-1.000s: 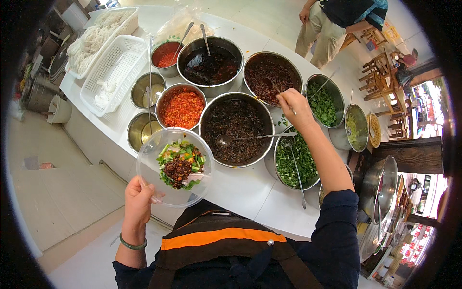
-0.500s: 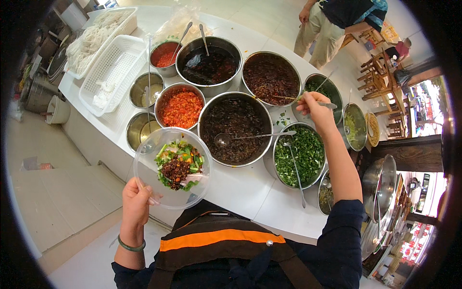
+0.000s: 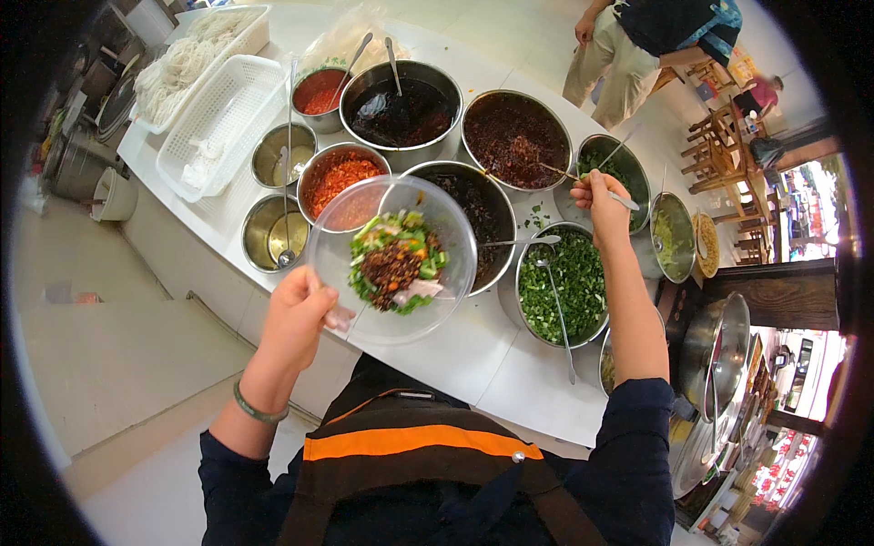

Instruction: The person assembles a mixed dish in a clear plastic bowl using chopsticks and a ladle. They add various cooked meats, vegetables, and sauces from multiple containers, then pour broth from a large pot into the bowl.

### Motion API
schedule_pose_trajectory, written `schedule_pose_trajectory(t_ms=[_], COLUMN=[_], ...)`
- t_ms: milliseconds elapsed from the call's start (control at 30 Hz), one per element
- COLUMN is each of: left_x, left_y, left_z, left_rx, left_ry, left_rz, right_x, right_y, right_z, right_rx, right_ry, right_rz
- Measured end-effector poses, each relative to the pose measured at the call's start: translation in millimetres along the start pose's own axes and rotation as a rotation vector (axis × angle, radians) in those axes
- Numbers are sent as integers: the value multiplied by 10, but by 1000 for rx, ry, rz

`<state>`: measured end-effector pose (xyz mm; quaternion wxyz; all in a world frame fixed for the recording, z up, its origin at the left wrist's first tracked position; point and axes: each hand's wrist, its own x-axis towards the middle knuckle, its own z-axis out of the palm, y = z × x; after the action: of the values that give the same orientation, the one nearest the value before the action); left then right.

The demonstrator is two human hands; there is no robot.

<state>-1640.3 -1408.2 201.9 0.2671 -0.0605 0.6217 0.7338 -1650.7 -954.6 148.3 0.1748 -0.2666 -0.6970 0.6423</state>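
My left hand [image 3: 300,309] grips the rim of a clear plastic bowl [image 3: 339,305] raised above the table. Chopped greens, pale slices and a dark red chili topping [image 3: 398,267] lie in it. The bowl covers part of a steel pot of dark sauce [image 3: 487,214]. Further right, my right hand [image 3: 603,196] is closed around the handle of a spoon [image 3: 566,173]. The spoon's far end reaches into a steel pot of dark red chili sauce [image 3: 513,127]; its tip is sunk out of sight. Below that hand stands a pot of chopped green onions [image 3: 564,291], a ladle [image 3: 559,318] resting in it.
White plastic baskets [image 3: 218,118], one heaped with noodles [image 3: 191,68], stand at the far left. Around the middle are pots of chopped red chili [image 3: 339,182], dark liquid [image 3: 405,105] and pale liquid [image 3: 273,238]. A person [image 3: 619,59] is beyond the table's far edge.
My left hand has moved the bowl right and slightly up, from beside the dark sauce pot to partly over it. My right hand stays at the chili pot, the spoon tip now deeper in the sauce.
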Motion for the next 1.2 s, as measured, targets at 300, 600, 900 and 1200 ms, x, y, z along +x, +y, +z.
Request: schedule_pose_trajectory(t_ms=[300, 600, 900, 1200], left_x=[381, 325, 129, -287], left_y=[-31, -50, -91, -105], left_z=[292, 361, 276, -12], left_rx=[-50, -78, -103, -74], left_ry=[-61, -63, -20, 72], left_rz=[0, -14, 7, 68], right_x=[-512, -1696, -1532, -443], right_y=[-747, -811, -713, -726], right_z=[-201, 114, 170, 91], right_rx=[263, -403, 400, 414], right_ry=[-50, -512, -309, -145], right_rz=[-41, -798, -63, -127])
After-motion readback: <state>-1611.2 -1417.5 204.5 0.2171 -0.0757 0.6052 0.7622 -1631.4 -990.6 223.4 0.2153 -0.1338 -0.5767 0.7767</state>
